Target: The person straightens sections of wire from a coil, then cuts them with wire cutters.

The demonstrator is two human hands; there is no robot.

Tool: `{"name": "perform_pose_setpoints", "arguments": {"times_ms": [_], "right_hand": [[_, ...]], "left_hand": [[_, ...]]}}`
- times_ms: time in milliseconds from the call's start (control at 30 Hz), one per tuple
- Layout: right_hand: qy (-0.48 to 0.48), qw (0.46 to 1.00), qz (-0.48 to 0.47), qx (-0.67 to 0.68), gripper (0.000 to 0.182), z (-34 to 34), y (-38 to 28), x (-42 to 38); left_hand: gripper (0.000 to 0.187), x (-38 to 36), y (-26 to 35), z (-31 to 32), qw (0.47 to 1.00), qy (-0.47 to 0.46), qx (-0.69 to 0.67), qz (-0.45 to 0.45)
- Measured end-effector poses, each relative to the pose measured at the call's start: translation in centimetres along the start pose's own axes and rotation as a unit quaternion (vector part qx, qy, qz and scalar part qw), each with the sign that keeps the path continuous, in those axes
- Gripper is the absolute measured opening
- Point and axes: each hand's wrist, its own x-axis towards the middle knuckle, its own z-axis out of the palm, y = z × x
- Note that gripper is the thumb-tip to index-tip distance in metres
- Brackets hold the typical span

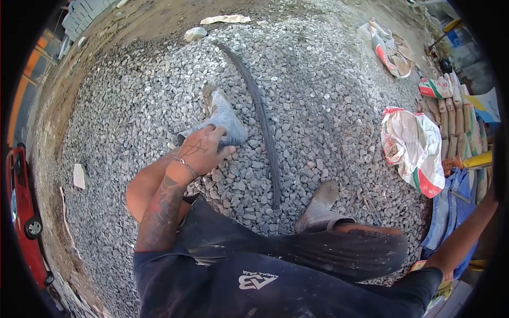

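Observation:
My left hand (204, 146) rests over the top of the grey rubber boot (225, 119) on my left leg, its thumb spread away from the fingers. Some fingertips bend down out of sight against the boot. To the right of that boot, a long bundle of thin dark wires (257, 106) lies in a slight curve on the gravel (313, 132). My right arm (469, 228) stretches out to the right edge, where the hand is cut off from view. A second muddy boot (321, 206) stands near the bundle's lower end.
An empty white cement sack (413, 146) lies at the right, another crumpled sack (391, 50) farther back. Stacked sacks (450, 116) and a blue sheet (450, 212) line the right side. A thin two-legged tool (373, 209) lies on the gravel. A red car (24, 206) stands far left.

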Motion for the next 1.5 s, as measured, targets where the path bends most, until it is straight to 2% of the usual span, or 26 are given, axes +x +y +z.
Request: {"name": "perform_pose_setpoints", "arguments": {"times_ms": [33, 67, 100, 133, 167, 200, 233, 267, 300, 400, 433, 467, 533, 667, 733, 767, 833, 867, 1000, 1033, 1100, 1133, 1233, 1300, 1400, 1500], "right_hand": [[-0.068, 0.966, -0.117, -0.219, 0.029, 7.7, -1.4, -1.3], [-0.113, 0.876, -0.405, -0.237, 0.031, 10.2, 2.4, 0.7], [-0.189, 0.959, -0.149, -0.148, 0.035, 14.5, 0.5, -3.0], [-0.299, 0.927, -0.146, -0.17, 0.035, 17.5, -0.2, -4.8], [-0.338, 0.921, -0.178, -0.079, 0.031, 20.9, 0.0, -7.7], [-0.406, 0.89, -0.187, -0.085, 0.031, 22.9, -0.1, -9.7], [-0.424, 0.865, -0.265, -0.046, 0.03, 25.2, 1.0, -11.8], [-0.479, 0.841, -0.248, -0.035, 0.024, 26.5, 1.4, -13.7], [-0.526, 0.818, -0.226, -0.048, 0.024, 27.4, 1.1, -15.4], [-0.601, 0.761, -0.227, -0.085, 0.023, 29.0, 2.8, -18.6], [-0.628, 0.731, -0.243, -0.111, 0.023, 29.5, 3.8, -19.7], [-0.633, 0.728, -0.243, -0.105, 0.023, 29.8, 4.9, -20.6], [-0.658, 0.714, -0.198, -0.134, 0.021, 30.0, 7.3, -21.7], [-0.657, 0.733, -0.175, -0.026, 0.019, 28.8, 10.7, -21.7], [-0.671, 0.725, -0.137, -0.073, 0.018, 27.8, 9.7, -20.9], [-0.674, 0.723, -0.135, -0.069, 0.018, 27.7, 9.9, -20.5], [-0.651, 0.742, -0.138, -0.08, 0.017, 27.7, 10.6, -19.0], [-0.651, 0.728, -0.158, -0.143, 0.016, 27.8, 10.7, -18.4], [-0.662, 0.687, -0.206, -0.218, 0.013, 28.7, 11.2, -18.5], [-0.655, 0.695, -0.196, -0.22, 0.013, 28.4, 11.5, -18.2], [-0.606, 0.757, -0.216, -0.115, 0.014, 28.2, 11.5, -17.3], [-0.605, 0.761, -0.202, -0.119, 0.015, 27.9, 11.1, -16.1], [-0.603, 0.781, -0.144, -0.076, 0.016, 27.0, 10.4, -14.0], [-0.584, 0.785, -0.172, -0.111, 0.016, 26.7, 9.7, -14.5], [-0.557, 0.79, -0.222, -0.129, 0.015, 26.6, 7.3, -15.4], [-0.544, 0.804, -0.212, -0.116, 0.016, 25.9, 4.0, -15.1]], "left_hand": [[0.04, 0.1, 1.4, -1.3, 0.998, 0.056, -0.013, 0.026], [0.044, 0.3, 2.8, -2.3, 0.991, 0.109, -0.05, 0.053], [0.044, 0.4, 4.1, -3.1, 0.991, 0.114, -0.041, 0.059], [0.046, 0.5, 5.2, -3.9, 0.972, 0.192, -0.08, 0.109], [0.049, 0.6, 6.0, -4.3, 0.943, 0.269, -0.118, 0.158], [0.049, 0.7, 6.5, -4.4, 0.942, 0.273, -0.108, 0.159], [0.053, 0.6, 6.9, -4.4, 0.915, 0.338, -0.078, 0.204], [0.057, 0.7, 7.0, -4.4, 0.881, 0.401, -0.047, 0.246], [0.057, 0.8, 7.1, -4.4, 0.881, 0.404, -0.04, 0.241], [0.062, 1.7, 7.1, -3.3, 0.93, 0.255, 0.072, 0.254], [0.051, 2.5, 5.5, -1.3, 0.941, 0.225, 0.008, 0.254], [0.042, 3.3, 3.6, 1.0, 0.947, 0.194, -0.057, 0.251], [0.022, 3.5, 1.6, 3.4, 0.982, -0.071, -0.109, 0.135], [0.022, 2.4, 1.0, 6.7, 0.977, -0.048, -0.163, 0.125], [0.018, 2.7, 1.0, 6.3, 0.98, 0.007, -0.105, 0.169], [0.018, 3.0, 0.8, 5.8, 0.981, 0.004, -0.104, 0.165], [0.018, 4.1, 0.6, 4.5, 0.975, 0.092, -0.03, 0.2], [0.016, 4.2, 0.9, 3.5, 0.973, 0.113, -0.01, 0.2], [0.013, 4.0, 1.2, 3.0, 0.979, 0.075, 0.063, 0.18], [0.013, 4.0, 1.1, 2.4, 0.977, 0.069, 0.065, 0.193], [0.013, 3.8, 0.4, 1.1, 0.985, 0.105, 0.074, 0.115], [0.013, 3.8, -0.2, 0.5, 0.984, 0.104, 0.077, 0.121], [0.012, 4.2, -0.9, 0.4, 0.983, 0.137, 0.056, 0.106], [0.016, 4.3, 0.5, 0.5, 0.98, 0.14, -0.009, 0.14], [0.029, 4.4, 3.9, -0.1, 0.981, 0.041, -0.144, 0.126], [0.02, 5.8, 7.7, -2.2, 0.961, 0.133, -0.175, 0.168]]}}
